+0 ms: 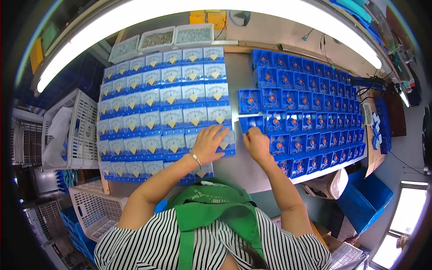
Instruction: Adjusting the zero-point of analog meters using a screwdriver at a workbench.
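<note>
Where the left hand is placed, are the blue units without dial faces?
No, the left hand lies over meters that have white dial faces.

This is the left of two head-worn fisheyes, aimed steeply down over the grey metal worktop (240, 168). Pretty close too: the black-and-white striped cloth shirt (139, 238) fills the bottom. Crazy wide, so the long white tube light (135, 13) bows across the top, inside a dark round rim.
</note>
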`<action>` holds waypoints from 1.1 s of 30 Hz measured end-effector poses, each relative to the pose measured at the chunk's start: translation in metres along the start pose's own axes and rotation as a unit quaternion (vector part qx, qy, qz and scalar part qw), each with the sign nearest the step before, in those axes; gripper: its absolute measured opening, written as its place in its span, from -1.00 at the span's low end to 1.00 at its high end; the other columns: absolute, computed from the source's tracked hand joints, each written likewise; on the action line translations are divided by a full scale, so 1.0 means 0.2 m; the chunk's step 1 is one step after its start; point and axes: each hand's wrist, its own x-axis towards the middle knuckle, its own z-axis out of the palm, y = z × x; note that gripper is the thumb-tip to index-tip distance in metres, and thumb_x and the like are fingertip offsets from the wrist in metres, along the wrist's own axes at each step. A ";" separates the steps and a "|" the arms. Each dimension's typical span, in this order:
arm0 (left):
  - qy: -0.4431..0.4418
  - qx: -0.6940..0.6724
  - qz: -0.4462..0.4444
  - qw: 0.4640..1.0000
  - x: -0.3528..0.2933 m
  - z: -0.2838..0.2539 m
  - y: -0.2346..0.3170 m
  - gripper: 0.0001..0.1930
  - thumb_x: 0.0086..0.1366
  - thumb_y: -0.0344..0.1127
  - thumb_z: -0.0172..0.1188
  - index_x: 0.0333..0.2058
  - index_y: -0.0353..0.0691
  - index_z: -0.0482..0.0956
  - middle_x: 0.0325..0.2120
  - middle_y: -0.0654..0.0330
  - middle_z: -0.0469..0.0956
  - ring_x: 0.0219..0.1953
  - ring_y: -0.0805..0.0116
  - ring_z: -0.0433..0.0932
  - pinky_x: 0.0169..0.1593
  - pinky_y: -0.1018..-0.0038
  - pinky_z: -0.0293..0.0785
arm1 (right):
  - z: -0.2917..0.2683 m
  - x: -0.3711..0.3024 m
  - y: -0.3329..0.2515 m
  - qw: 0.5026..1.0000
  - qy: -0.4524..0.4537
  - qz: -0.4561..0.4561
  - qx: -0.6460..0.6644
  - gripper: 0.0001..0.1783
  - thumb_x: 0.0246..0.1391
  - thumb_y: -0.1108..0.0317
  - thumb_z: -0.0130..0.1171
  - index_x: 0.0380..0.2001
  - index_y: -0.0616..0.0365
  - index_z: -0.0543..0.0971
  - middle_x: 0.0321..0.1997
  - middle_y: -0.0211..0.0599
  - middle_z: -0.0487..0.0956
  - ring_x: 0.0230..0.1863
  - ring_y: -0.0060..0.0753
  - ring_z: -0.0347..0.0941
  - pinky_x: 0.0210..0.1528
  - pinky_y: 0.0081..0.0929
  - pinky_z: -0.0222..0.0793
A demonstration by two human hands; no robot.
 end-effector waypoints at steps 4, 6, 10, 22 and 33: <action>-0.041 0.041 -0.008 0.998 -0.07 0.03 -0.03 -0.10 -0.17 -0.20 0.44 0.21 -0.12 0.23 0.13 0.05 0.30 0.15 0.06 0.30 0.21 0.07 0.17 | 0.25 0.17 0.05 0.989 -0.088 -0.033 -0.115 -0.81 -0.07 0.28 0.19 -0.51 0.18 0.48 -0.45 -0.10 0.53 -0.51 -0.07 0.53 -0.50 -0.21 0.47; -0.030 0.021 -0.011 0.999 -0.08 0.05 -0.05 -0.10 -0.17 -0.21 0.44 0.21 -0.12 0.23 0.11 0.07 0.31 0.14 0.06 0.30 0.21 0.06 0.17 | 0.31 0.33 0.06 0.985 -0.101 -0.036 -0.135 -0.78 -0.06 0.26 0.17 -0.50 0.20 0.48 -0.44 -0.09 0.55 -0.47 -0.01 0.55 -0.47 -0.18 0.50; -0.022 -0.021 -0.037 0.999 -0.09 0.06 -0.07 -0.11 -0.17 -0.23 0.44 0.20 -0.13 0.24 0.08 0.08 0.33 0.14 0.06 0.30 0.21 0.05 0.16 | 0.37 0.63 0.15 0.984 -0.090 -0.021 -0.151 -0.78 -0.05 0.26 0.18 -0.46 0.21 0.49 -0.40 -0.06 0.56 -0.44 -0.01 0.56 -0.43 -0.17 0.51; 0.052 -0.174 -0.041 0.983 0.04 -0.06 -0.03 -0.22 -0.22 -0.25 0.41 0.09 -0.20 0.38 -0.04 0.02 0.40 0.04 0.03 0.38 0.15 0.24 0.29 | -0.01 0.45 -0.01 0.936 -0.023 0.154 0.314 -0.72 0.09 0.30 0.15 -0.17 0.24 0.55 -0.44 -0.21 0.61 -0.58 -0.45 0.48 -0.59 -0.50 0.40; -0.015 -0.456 -0.126 0.881 0.04 -0.37 0.17 0.01 -0.17 -0.26 0.44 0.30 -0.15 0.13 0.07 0.07 0.34 0.13 0.24 0.35 0.23 0.37 0.22 | -0.16 -0.23 -0.35 0.663 -0.169 0.330 0.650 -0.94 0.07 0.41 0.16 -0.39 0.15 0.55 -0.63 -0.40 0.53 -0.71 -0.70 0.34 -0.75 -0.77 0.11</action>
